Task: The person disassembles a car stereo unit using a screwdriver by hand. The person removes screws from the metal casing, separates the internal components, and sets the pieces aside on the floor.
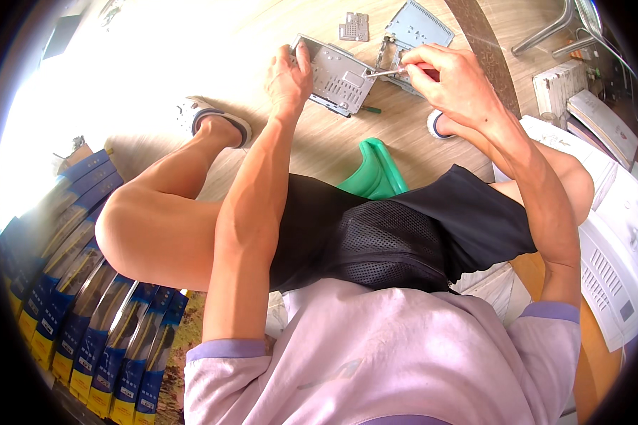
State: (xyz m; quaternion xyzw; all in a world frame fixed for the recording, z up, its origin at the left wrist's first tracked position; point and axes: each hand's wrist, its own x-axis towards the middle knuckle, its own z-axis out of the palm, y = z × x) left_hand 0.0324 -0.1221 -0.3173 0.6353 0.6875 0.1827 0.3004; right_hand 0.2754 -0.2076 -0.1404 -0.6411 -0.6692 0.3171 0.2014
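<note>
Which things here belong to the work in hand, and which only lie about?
Likely work things:
metal casing in left hand
thin tool in right hand
small grey plate

Apparently just lying about:
green plastic object
blue-and-yellow packages
white vented casing

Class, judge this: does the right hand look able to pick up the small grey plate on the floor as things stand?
Probably not while occupied: the right hand grips a screwdriver, although the small grey plate lies nearby, apparently uncovered.

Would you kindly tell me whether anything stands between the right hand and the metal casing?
Only the thin tool in the right hand, its tip at the right side of the metal casing; nothing else visible intervenes.
</note>
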